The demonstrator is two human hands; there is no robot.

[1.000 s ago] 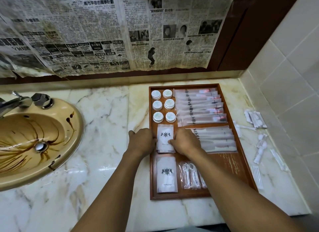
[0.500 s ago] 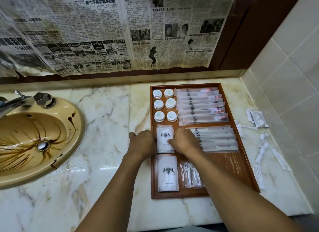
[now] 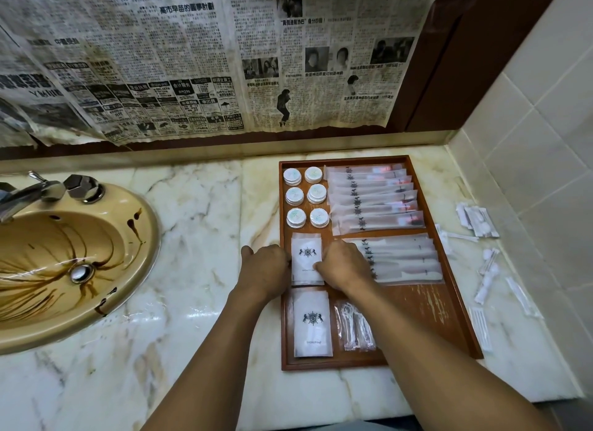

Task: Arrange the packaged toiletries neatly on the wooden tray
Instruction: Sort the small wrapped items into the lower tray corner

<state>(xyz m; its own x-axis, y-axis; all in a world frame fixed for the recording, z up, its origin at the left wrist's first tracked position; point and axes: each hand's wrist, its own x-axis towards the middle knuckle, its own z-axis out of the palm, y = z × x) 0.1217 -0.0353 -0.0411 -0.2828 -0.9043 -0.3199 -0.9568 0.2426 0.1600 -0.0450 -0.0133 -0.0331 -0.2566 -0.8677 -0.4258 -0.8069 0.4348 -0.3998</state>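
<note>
fingers [image 3: 321, 265] at one sachet [image 3: 306, 257]; six tins [image 3: 316, 194]

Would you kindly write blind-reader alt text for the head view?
Left hand and right hand pinch a white sachet by its edges on a wooden tray of round tins and long packets, on a marble counter beside a sink.

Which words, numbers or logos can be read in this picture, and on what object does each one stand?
"高市早苗的": headline on the newspaper; the characters after it are unclear.
"RM299": small advert box on the same newspaper.
Crest logo on the upper white sachet and the lower white sachet; the line under each is too small to read.
Markings on the long packets and round tubs: unreadable.
</note>
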